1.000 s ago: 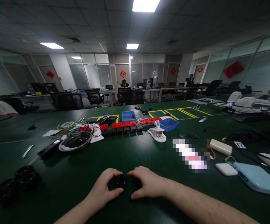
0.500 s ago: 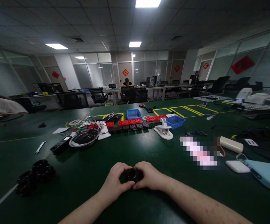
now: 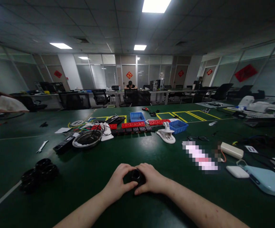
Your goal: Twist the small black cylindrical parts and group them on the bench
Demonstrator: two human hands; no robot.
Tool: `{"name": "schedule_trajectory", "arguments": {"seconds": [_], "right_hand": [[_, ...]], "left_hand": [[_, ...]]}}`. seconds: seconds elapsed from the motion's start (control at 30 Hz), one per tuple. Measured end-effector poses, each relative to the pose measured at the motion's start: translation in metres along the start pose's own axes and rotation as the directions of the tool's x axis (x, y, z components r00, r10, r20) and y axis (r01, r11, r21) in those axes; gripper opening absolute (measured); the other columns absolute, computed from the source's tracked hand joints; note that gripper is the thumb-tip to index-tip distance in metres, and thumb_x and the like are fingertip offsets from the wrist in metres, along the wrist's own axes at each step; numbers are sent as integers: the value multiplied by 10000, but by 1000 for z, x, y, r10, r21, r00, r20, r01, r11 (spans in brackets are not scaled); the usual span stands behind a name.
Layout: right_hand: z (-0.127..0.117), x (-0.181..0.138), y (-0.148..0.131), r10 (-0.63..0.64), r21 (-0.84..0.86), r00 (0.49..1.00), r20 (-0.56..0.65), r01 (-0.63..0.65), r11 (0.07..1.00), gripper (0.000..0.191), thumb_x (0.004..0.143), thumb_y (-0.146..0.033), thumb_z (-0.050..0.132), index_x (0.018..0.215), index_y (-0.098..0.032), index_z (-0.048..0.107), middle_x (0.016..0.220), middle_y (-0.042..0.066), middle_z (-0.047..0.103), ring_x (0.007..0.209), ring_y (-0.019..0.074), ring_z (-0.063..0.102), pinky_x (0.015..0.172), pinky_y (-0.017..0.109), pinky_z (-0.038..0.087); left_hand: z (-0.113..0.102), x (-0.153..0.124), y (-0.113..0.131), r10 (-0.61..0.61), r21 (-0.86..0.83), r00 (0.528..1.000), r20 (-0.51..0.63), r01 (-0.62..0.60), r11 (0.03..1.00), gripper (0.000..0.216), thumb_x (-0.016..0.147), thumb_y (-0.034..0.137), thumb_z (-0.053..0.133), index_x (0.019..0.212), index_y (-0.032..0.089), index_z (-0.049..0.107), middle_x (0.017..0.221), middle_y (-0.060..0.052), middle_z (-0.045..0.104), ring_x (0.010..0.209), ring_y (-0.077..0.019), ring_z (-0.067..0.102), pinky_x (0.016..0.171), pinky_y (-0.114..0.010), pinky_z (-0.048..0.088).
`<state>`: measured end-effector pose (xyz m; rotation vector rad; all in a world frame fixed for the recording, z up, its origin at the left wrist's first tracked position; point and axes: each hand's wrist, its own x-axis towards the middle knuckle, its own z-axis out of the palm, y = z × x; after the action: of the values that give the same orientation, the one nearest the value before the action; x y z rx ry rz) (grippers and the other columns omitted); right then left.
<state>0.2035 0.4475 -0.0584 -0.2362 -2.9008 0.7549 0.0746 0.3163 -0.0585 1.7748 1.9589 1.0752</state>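
Observation:
A small black round part with a hollow centre is held low over the table in front of me. My left hand curls round its left side, thumb at the near edge. From the other side my right hand grips it, with thumb and fingers closed round it. Both thumbs come close together at the front, and much of the part is hidden by the fingers. To the left lies a cluster of several black ring-shaped parts, apart from both hands.
Beyond my hands are a white clip base, two blue trays, red socket strips and a round dish. A wrench lies left; a light-blue case lies right. Two people sit farther off.
The view has shifted slightly. My left fingers sit a little differently on the black round part, which shows more towards the right hand. Both hands still hold it.

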Motion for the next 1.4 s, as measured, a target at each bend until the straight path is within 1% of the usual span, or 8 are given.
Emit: {"name": "schedule_trajectory", "arguments": {"seconds": [0.13, 0.3, 0.53, 0.8, 1.03, 1.23, 1.3, 1.4], "right_hand": [[-9, 5, 10, -56, 130, 990, 132, 39, 991, 483, 551, -434, 712, 942, -186, 573, 865, 6, 550, 809, 183, 494, 703, 278, 375], [-6, 8, 18, -55, 172, 990, 131, 32, 985, 425, 529, -344, 743, 890, -181, 588, 838, -9, 533, 796, 174, 486, 685, 259, 380], [-8, 8, 21, -79, 272, 984, 162, 32, 962, 321, 573, -284, 723, 851, -175, 603, 817, -18, 518, 793, 157, 488, 685, 242, 373], [1, 9, 21, 21, 292, 993, 117, -55, 955, 394, 500, -279, 759, 838, -174, 586, 779, -24, 502, 729, 143, 471, 608, 220, 352], [14, 7, 10, 150, 85, 988, -47, -146, 986, 422, 466, -419, 729, 715, -174, 493, 726, -24, 490, 654, 128, 433, 531, 213, 285], [24, 6, -1, 164, -128, 965, -206, -192, 973, 346, 536, -414, 669, 701, -173, 485, 727, 7, 536, 680, 165, 461, 604, 267, 302], [24, 5, -2, 151, -128, 966, -210, -180, 975, 363, 544, -441, 664, 728, -172, 505, 763, 21, 554, 725, 189, 477, 645, 291, 317], [19, 3, -1, 88, -23, 980, -179, -93, 995, 510, 539, -505, 664, 910, -182, 531, 891, 40, 564, 813, 211, 488, 721, 320, 335]], "left_hand": [[-5, 1, -2, 34, -65, 996, 88, -28, 998, 326, 707, 300, 626, 1021, 237, 570, 975, -36, 546, 934, -198, 485, 819, -316, 397], [-6, 2, -3, 10, -87, 996, 85, -2, 996, 359, 686, 320, 645, 1030, 243, 576, 966, -36, 545, 923, -199, 488, 809, -314, 398], [-6, 1, -2, 0, -102, 998, 69, 7, 995, 361, 683, 317, 650, 1026, 230, 577, 965, -39, 543, 920, -196, 489, 809, -308, 399], [-4, 0, 2, -11, -71, 999, 30, 13, 997, 327, 665, 298, 670, 968, 207, 586, 935, -37, 547, 894, -190, 492, 785, -294, 405], [5, -2, 2, -91, -7, 994, -55, 91, 996, 304, 628, 280, 686, 890, 174, 575, 885, -42, 536, 844, -199, 496, 736, -304, 409], [9, -3, 3, -123, 35, 982, -141, 129, 991, 275, 634, 298, 674, 855, 177, 565, 862, -39, 543, 833, -209, 500, 734, -322, 407], [10, -4, 3, -131, 28, 980, -148, 136, 990, 275, 636, 318, 672, 845, 176, 564, 862, -40, 541, 830, -211, 502, 726, -323, 410], [9, -4, 3, -115, 12, 982, -150, 118, 993, 290, 632, 321, 676, 853, 171, 563, 876, -45, 540, 844, -215, 500, 732, -323, 413]]}}
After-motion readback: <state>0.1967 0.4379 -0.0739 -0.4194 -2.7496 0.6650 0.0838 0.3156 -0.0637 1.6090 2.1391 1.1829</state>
